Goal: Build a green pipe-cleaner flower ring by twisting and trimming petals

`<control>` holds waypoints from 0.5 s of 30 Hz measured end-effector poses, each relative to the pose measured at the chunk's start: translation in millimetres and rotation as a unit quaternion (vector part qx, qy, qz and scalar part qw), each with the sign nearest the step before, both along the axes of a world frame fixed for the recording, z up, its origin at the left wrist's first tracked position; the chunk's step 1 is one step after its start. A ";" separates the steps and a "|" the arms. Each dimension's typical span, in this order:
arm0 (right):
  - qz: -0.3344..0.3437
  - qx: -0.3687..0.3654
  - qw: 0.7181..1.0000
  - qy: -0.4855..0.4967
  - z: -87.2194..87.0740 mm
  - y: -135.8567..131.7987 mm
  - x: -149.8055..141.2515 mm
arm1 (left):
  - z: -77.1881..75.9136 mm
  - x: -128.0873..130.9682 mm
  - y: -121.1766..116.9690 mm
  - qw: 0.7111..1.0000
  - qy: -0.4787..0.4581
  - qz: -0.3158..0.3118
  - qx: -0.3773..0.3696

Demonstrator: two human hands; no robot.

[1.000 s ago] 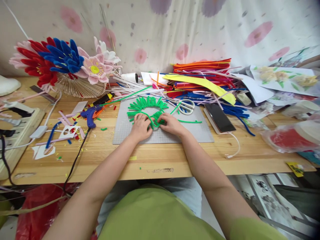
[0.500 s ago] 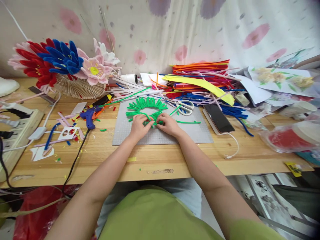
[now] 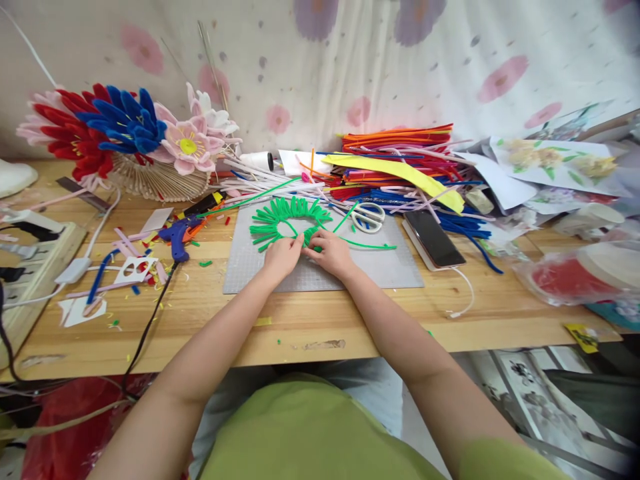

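Observation:
A fringe of looped green pipe cleaners (image 3: 290, 212) curves in an arc over the grey cutting mat (image 3: 385, 270). At its lower end my left hand (image 3: 283, 257) is closed, thumb and fingers pinching a green pipe cleaner whose short end points up and left. My right hand (image 3: 330, 253) sits close beside it, fingers curled and pinched on the green loops at the same end of the fringe. The fingertips partly cover what they grip. A long green pipe cleaner tail (image 3: 370, 247) runs out to the right of my right hand.
White-handled scissors (image 3: 369, 217) lie at the mat's upper right, near a phone (image 3: 434, 239). A blue glue gun (image 3: 177, 237) with a black cord lies left. Behind are bundled pipe cleaners (image 3: 400, 137) and fuzzy flowers (image 3: 127, 120). A power strip (image 3: 45, 267) stands far left.
The short green end in my left hand has swung from pointing right, toward my right hand, to pointing up and left. Both hands stay at the fringe's lower end; the view has shifted slightly.

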State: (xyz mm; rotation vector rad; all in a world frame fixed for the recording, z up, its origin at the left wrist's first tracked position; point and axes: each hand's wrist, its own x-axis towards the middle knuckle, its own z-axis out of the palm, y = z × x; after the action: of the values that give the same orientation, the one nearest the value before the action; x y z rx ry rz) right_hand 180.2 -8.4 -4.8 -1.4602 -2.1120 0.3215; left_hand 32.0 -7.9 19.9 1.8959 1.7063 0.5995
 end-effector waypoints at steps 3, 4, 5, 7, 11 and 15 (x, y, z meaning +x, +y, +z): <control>0.009 0.015 1.000 0.012 -1.8 0.2 -1.3 | 9.4 0.0 11.9 0.982 -0.111 -0.001 -0.154; 0.012 0.016 1.000 0.022 -2.4 0.6 -1.4 | 12.5 -0.3 15.0 0.970 -0.148 0.005 -0.195; 0.016 0.017 0.999 0.033 -2.8 1.2 -1.4 | 15.5 -0.6 17.7 0.956 -0.185 0.016 -0.229; 0.030 0.017 0.998 0.051 -3.3 2.5 -1.0 | 21.1 -2.0 22.2 0.924 -0.256 0.044 -0.279; 0.066 0.021 0.996 0.058 -3.2 2.9 0.9 | 32.3 -10.8 30.1 0.848 -0.381 0.097 -0.356; 0.066 0.009 0.996 0.060 0.5 -0.9 1.7 | 41.1 -22.1 34.8 0.747 -0.475 0.124 -0.449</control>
State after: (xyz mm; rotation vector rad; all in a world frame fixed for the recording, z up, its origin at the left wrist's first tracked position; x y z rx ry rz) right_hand 181.9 -9.3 -4.2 -1.2610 -2.1117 0.4280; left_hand 10.0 26.9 60.9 0.4827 1.1528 0.5340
